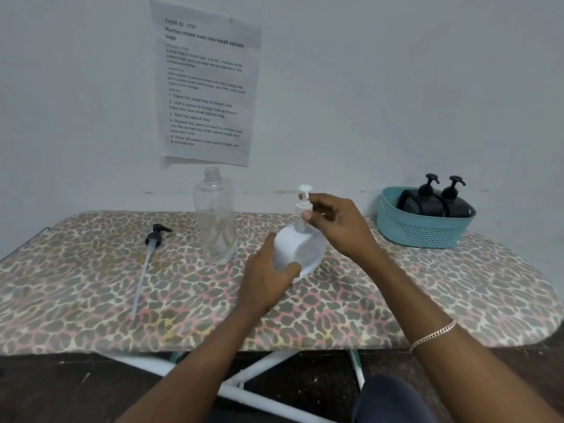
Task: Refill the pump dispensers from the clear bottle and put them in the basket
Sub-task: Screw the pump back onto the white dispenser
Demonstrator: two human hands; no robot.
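A white pump dispenser (300, 250) stands on the leopard-print board (91, 285) near its middle. My left hand (267, 276) grips its rounded body from the left. My right hand (332, 222) pinches the neck of its white pump head (305, 196). Just left of it stands the clear bottle (216, 219), uncapped and nearly empty. At the back right sits a teal basket (424, 230) holding two black pump dispensers (439, 199).
A loose black pump head with a long clear tube (148, 257) lies on the board at the left. A printed sheet (206, 83) hangs on the wall behind. White board legs (244, 380) and dark floor show below the front edge.
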